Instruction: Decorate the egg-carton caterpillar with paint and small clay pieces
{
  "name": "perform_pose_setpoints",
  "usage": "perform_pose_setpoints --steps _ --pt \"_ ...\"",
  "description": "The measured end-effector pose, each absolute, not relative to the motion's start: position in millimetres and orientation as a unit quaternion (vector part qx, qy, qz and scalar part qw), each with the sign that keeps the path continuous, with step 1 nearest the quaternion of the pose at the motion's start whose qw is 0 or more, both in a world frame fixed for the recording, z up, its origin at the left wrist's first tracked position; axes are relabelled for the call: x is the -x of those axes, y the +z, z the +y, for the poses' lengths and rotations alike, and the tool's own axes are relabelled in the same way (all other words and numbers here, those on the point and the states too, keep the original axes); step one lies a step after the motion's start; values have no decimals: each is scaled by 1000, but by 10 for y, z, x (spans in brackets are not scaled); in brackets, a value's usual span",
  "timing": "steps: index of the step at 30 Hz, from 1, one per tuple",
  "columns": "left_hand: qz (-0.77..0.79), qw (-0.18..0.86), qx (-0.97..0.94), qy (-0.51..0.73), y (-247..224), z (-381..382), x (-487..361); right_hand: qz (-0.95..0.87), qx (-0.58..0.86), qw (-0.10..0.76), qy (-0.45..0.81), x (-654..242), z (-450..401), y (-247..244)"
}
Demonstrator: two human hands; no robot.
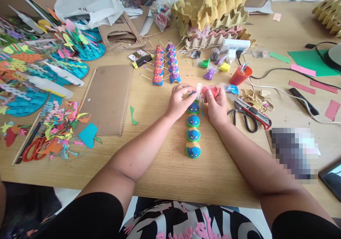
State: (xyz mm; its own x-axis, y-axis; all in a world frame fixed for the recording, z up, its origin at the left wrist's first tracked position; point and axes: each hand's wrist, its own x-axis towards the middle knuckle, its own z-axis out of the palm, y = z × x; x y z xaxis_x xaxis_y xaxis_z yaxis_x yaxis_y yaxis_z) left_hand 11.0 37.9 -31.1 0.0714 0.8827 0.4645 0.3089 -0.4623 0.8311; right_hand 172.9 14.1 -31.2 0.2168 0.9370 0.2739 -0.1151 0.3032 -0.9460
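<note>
My right hand [216, 104] is closed on a small clear bag of red clay [211, 91]. The bag's clear end [199, 90] points left, and my left hand [182, 98] pinches at it with thumb and fingers. Below and between my hands, a row of blue and green egg-carton cups [193, 135] with small faces runs toward me; the far end is partly hidden by my left hand. A thin blue stick [203, 108] shows beside the row, near my right hand.
Red and purple cup figures [157, 68] with pins stand behind, left of centre. Scissors [250, 121], a cutter [255, 114] and an orange cup [240, 76] lie or stand right. Cardboard [106, 100] and paper scraps [57, 132] are left; egg trays [213, 15] are stacked at back.
</note>
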Motion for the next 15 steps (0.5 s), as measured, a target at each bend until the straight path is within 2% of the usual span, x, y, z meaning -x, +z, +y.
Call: perform_pose_setpoints --steps 15 --pt "419 252 -699 522 -325 361 -147 -487 422 665 379 -1701 43 -227"
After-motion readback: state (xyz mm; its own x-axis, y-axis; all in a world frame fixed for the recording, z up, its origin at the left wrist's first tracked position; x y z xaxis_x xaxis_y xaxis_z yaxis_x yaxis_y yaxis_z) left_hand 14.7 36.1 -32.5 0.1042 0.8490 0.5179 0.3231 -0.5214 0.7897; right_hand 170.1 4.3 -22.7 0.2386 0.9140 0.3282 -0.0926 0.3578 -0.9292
